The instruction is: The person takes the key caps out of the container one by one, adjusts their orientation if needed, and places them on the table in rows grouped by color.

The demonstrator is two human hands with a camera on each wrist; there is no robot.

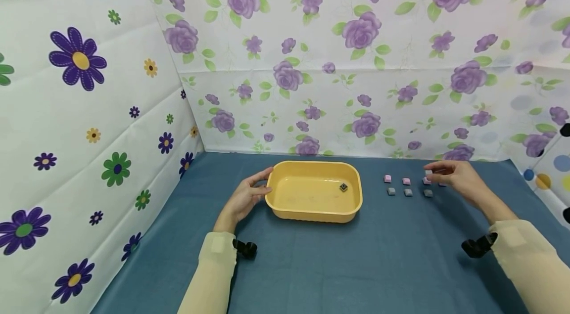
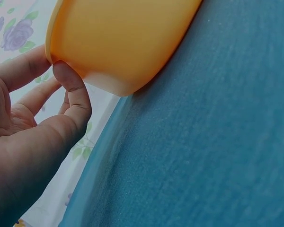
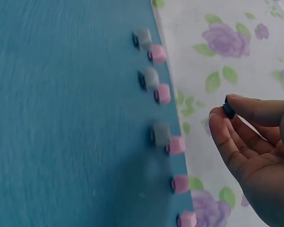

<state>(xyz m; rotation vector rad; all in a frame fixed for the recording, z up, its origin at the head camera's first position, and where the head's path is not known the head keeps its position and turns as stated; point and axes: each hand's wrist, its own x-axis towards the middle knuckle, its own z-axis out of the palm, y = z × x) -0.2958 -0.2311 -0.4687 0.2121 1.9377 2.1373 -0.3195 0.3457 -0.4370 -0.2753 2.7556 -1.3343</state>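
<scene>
My left hand (image 1: 244,199) grips the left end of a yellow plastic tub (image 1: 311,215), thumb and finger pinching its rim in the left wrist view. A small dark keycap-like piece (image 1: 343,187) lies inside the tub, towards its right end. Over at the right, my right hand (image 1: 460,181) pinches a small grey, dark-based keycap (image 3: 229,110) between thumb and fingertip, held above the cloth. Below and left of that hand stand pink keycaps (image 1: 388,179) in a back row and grey keycaps (image 1: 391,191) in front. Part of the pink row is hidden behind the right hand in the head view.
A blue cloth (image 1: 329,264) covers the table. Behind it hangs a white sheet with purple roses (image 1: 285,76), and a daisy-print sheet (image 1: 80,156) runs along the left. The keycap rows sit near the back edge, right of the tub.
</scene>
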